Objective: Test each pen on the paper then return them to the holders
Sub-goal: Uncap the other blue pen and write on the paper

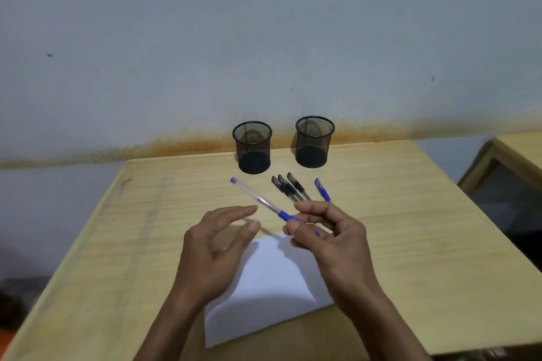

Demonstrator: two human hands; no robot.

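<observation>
Blue-gripped, clear-barrelled pen (264, 202) sits pinched in the fingertips of your right hand (328, 240), its blue end cap angled up and away to the left. Your left hand (217, 246) hovers just beside it, fingers relaxed, holding nothing. White paper sheet (269, 287) lies beneath both hands on the pale wooden desk (410, 243). Beyond your right hand's fingertips lie three black pens (289, 187) and another blue pen (322, 190); farther off stand two black mesh holders (252, 147).

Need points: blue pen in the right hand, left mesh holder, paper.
blue pen (258, 199), head view, on its clear barrel.
left mesh holder (252, 152), head view, on its front wall.
paper (269, 287), head view, on the bare middle of the sheet.
</observation>
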